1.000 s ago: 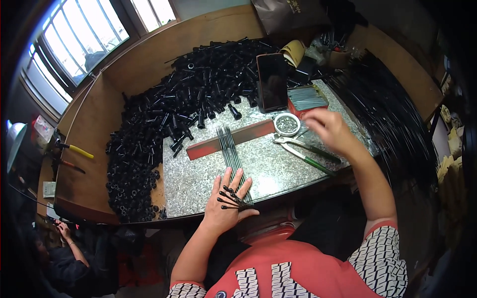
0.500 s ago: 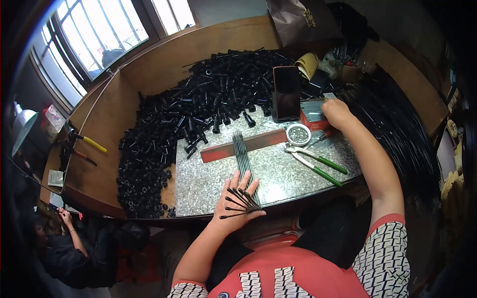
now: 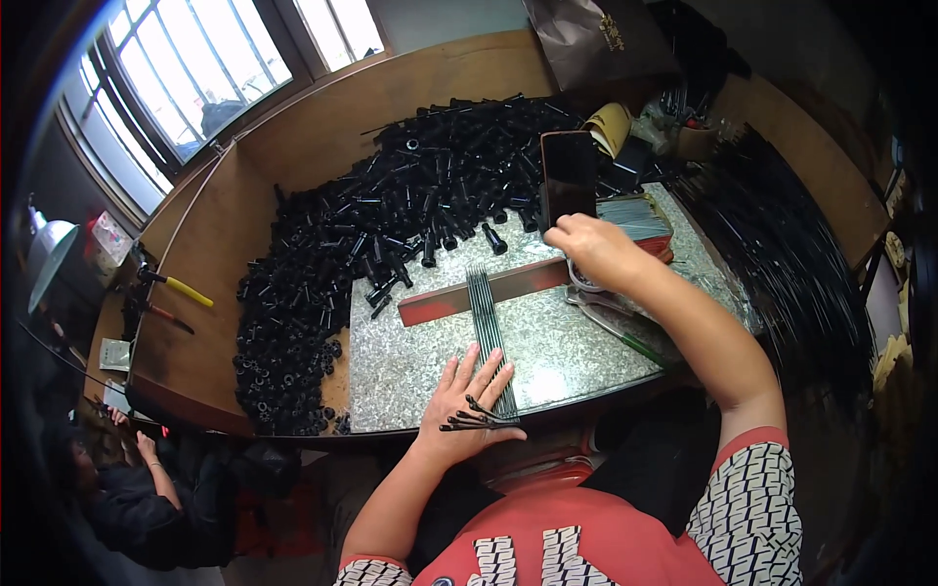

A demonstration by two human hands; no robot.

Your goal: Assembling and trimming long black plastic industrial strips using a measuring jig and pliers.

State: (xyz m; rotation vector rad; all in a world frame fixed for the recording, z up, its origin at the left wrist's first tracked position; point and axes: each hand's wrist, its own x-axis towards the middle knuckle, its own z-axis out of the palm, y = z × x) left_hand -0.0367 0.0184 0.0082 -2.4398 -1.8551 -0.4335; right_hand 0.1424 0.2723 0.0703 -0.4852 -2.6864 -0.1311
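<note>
Here's the left hand (image 3: 467, 405), pressed flat and spread wide at the slab's near edge, its index finger lying over a row of slim dark rods (image 3: 484, 317); their knobbed black ends fan over the back of that hand, their far tips crossing the reddish bar (image 3: 430, 307). And the right hand (image 3: 594, 251), fingertips drawn narrow in front of the dark phone (image 3: 569, 176); whether anything is pinched there, I can't tell. Right under it sits the white round dish (image 3: 577, 281), mostly covered, contents hidden from us. Just behind that wrist, the red box (image 3: 667, 250) shows a full layer of thin pale wires (image 3: 630, 215). Green-handled pliers (image 3: 640, 344) lie beside the dish. At the back, a brownish pot (image 3: 696, 144) holds things too small to name, while the wooden surround (image 3: 210, 254) pens a great heap of black parts (image 3: 420, 186).
</note>
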